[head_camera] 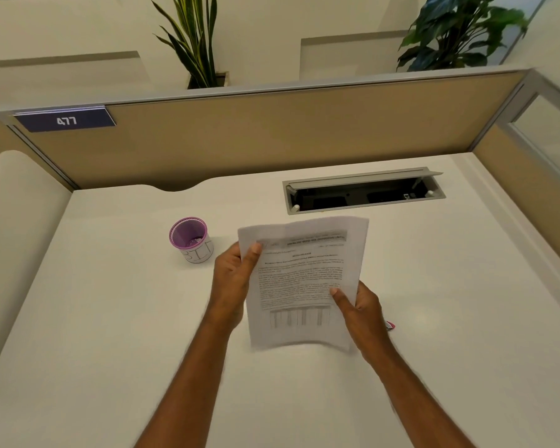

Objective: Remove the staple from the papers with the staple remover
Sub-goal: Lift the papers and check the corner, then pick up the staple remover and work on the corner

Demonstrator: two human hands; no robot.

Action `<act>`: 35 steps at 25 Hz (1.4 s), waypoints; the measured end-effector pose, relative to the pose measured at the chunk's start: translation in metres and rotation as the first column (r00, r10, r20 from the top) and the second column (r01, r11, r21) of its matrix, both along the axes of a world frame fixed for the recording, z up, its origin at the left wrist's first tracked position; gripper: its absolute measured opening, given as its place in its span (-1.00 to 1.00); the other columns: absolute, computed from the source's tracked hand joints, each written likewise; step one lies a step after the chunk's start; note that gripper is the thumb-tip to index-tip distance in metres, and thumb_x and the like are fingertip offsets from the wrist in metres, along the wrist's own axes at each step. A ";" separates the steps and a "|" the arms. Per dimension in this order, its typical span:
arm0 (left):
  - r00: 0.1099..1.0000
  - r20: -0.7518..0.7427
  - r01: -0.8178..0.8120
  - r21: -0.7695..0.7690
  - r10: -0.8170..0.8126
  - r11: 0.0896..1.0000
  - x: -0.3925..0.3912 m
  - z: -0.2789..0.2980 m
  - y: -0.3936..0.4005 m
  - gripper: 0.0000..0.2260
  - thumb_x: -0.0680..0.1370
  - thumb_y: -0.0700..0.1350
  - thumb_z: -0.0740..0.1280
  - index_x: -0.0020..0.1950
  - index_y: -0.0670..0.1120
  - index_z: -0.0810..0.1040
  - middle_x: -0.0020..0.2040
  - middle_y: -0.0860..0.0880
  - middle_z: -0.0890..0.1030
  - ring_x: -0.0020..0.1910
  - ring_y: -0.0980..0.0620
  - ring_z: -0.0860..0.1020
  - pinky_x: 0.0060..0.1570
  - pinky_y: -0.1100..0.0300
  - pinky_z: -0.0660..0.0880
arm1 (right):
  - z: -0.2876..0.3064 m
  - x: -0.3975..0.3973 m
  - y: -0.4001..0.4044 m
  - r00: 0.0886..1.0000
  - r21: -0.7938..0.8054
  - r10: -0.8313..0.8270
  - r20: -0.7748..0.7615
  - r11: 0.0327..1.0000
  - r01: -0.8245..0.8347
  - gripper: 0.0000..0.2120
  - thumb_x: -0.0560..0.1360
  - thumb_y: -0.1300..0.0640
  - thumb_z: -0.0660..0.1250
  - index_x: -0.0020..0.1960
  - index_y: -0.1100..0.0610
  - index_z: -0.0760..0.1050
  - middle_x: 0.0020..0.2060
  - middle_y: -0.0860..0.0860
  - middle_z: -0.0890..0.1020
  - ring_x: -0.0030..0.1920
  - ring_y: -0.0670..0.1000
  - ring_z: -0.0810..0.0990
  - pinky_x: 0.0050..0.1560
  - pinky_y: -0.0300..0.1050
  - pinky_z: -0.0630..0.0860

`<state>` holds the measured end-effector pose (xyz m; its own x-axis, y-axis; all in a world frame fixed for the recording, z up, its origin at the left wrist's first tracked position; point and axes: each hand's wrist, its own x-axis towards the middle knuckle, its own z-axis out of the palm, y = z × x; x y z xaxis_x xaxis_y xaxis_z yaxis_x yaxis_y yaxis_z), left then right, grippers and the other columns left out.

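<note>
The printed papers (304,279) are held up above the white desk (110,318), slightly curved. My left hand (235,279) grips their left edge near the top, thumb on the front. My right hand (359,313) grips the right edge lower down, thumb on the page. A small red and white object (391,325) peeks out on the desk just behind my right hand; it may be the staple remover, mostly hidden. The staple itself is too small to make out.
A purple-rimmed cup (191,240) labelled with letters stands on the desk left of the papers. An open cable tray (362,192) is set into the desk at the back. Beige partition walls (272,130) enclose the desk, with plants behind.
</note>
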<state>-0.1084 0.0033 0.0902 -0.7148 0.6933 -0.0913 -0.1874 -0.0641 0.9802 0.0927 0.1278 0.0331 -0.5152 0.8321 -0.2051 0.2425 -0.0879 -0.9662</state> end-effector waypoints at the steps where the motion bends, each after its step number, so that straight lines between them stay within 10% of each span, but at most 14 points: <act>1: 1.000 0.009 -0.010 -0.021 0.011 1.000 -0.004 0.002 0.004 -0.81 0.63 0.07 0.35 0.10 0.04 0.72 0.00 -0.09 0.78 -0.04 -0.12 0.76 -0.11 0.02 0.71 | 0.000 0.003 0.001 1.000 -0.008 0.021 0.015 1.000 -0.021 -0.79 0.62 0.14 0.37 0.21 -0.08 0.56 0.04 -0.20 0.71 0.03 -0.19 0.71 -0.02 -0.28 0.64; 7: 0.983 0.028 -0.160 -0.349 0.181 0.923 0.007 -0.048 0.022 -0.73 0.69 -0.01 0.26 -0.01 -0.16 0.62 -0.12 -0.17 0.73 -0.17 -0.17 0.70 -0.25 0.06 0.66 | -0.021 0.030 -0.007 0.951 -0.080 0.186 0.246 0.982 -0.171 -0.81 0.60 0.10 0.40 0.20 -0.02 0.57 0.08 -0.12 0.71 0.04 -0.10 0.71 0.03 -0.15 0.66; 13: 0.992 -0.042 -0.123 -0.482 0.117 0.867 0.022 -0.108 0.019 -0.67 0.70 -0.01 0.24 -0.09 -0.24 0.56 -0.16 -0.26 0.68 -0.20 -0.14 0.63 -0.19 -0.08 0.62 | -0.046 0.087 0.011 0.834 0.450 -0.279 0.477 0.892 0.040 -0.58 0.47 0.22 0.48 0.28 0.00 0.51 0.17 -0.02 0.53 0.12 0.05 0.55 -0.05 -0.11 0.53; 18: 0.993 -0.079 -0.111 -0.505 0.082 0.856 0.024 -0.125 0.020 -0.68 0.70 0.04 0.24 -0.12 -0.15 0.55 -0.18 -0.15 0.69 -0.23 -0.12 0.65 -0.18 -0.03 0.61 | -0.076 0.104 0.020 0.760 0.375 -0.188 0.623 0.924 -0.079 -0.52 0.43 0.02 0.56 0.29 0.08 0.51 0.20 0.04 0.53 0.22 0.17 0.46 0.10 0.02 0.49; 25: 0.994 -0.044 -0.105 -0.504 0.096 0.857 0.025 -0.130 0.023 -0.67 0.70 -0.01 0.25 -0.08 -0.23 0.57 -0.06 -0.33 0.71 -0.16 -0.24 0.69 -0.08 -0.17 0.66 | -0.072 0.097 0.031 0.907 0.336 -0.179 0.381 0.941 0.044 -0.66 0.41 0.12 0.58 0.12 -0.01 0.55 0.04 -0.12 0.56 0.10 0.03 0.58 0.07 -0.07 0.56; 30: 0.999 -0.013 -0.045 -0.506 0.044 0.861 0.033 -0.129 0.030 -0.67 0.70 0.02 0.25 -0.08 -0.21 0.58 -0.09 -0.24 0.73 -0.12 -0.29 0.72 -0.11 -0.14 0.67 | -0.032 0.055 0.036 0.983 -0.070 -0.179 -0.036 0.982 0.177 -0.67 0.38 -0.09 0.55 -0.01 -0.17 0.42 -0.01 -0.05 0.75 -0.08 0.00 0.73 -0.02 -0.07 0.62; 35: 0.997 -0.079 -0.032 -0.516 -0.010 0.856 0.043 -0.131 0.040 -0.64 0.70 0.03 0.24 0.00 -0.25 0.61 -0.09 -0.25 0.73 -0.11 -0.31 0.71 -0.06 -0.27 0.67 | -0.024 -0.006 0.042 0.989 0.075 0.051 0.137 0.995 -0.062 -0.58 0.45 -0.17 0.51 -0.02 -0.06 0.28 -0.37 -0.16 0.51 -0.38 -0.15 0.55 -0.38 -0.20 0.48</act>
